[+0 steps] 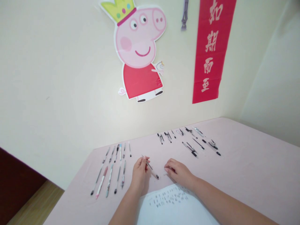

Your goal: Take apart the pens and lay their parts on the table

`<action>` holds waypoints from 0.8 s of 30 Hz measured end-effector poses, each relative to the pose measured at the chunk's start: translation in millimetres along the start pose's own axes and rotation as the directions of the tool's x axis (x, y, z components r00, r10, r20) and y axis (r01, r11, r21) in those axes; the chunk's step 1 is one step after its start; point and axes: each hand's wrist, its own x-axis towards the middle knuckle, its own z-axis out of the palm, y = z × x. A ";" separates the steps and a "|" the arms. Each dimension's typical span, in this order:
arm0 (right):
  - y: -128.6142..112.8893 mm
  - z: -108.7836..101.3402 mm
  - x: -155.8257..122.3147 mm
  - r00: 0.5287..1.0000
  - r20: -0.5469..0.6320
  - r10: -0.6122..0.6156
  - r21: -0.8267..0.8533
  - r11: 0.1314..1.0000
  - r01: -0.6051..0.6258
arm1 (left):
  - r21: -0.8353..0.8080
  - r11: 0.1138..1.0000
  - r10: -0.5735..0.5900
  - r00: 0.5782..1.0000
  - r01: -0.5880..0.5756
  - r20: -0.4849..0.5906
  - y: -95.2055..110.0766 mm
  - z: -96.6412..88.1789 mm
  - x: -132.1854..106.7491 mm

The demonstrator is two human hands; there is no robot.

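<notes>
My left hand [140, 173] is closed around a pen [150, 167], with the fingertips pinched on the barrel near its middle. The pen slants across the gap between my two hands. Its upper end sticks out past my fingers toward the wall [58, 78], and its dark lower end points down toward the sheet of paper [173, 203] in front of me. My right hand [178, 171] rests on the pink worktop [246, 168] just beside the pen's lower end. Its fingers are curled in loosely, with the knuckles up. Something small may sit under the fingertips, but I cannot tell whether that hand grips anything. The paper lies close to me between my forearms, white with a few short lines of dark writing on it. To my left, a row of pens [109, 181] lies side by side on the worktop in two loose ranks, all pointing roughly away from me and well apart from my left hand. Farther back and to my right is a scatter of pen parts [190, 147], short dark and clear pieces set out in small groups near the far edge. On the wall behind the worktop hang a pink pig sticker [138, 53] with a crown and a red dress, and to its right a red banner [211, 53] with pale characters running down it.
</notes>
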 end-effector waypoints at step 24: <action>11.6 8.3 5.0 0.997 -0.065 0.042 0.023 0.999 -0.041 | -0.466 0.758 -0.328 0.884 0.457 0.333 1.4 11.1 -8.4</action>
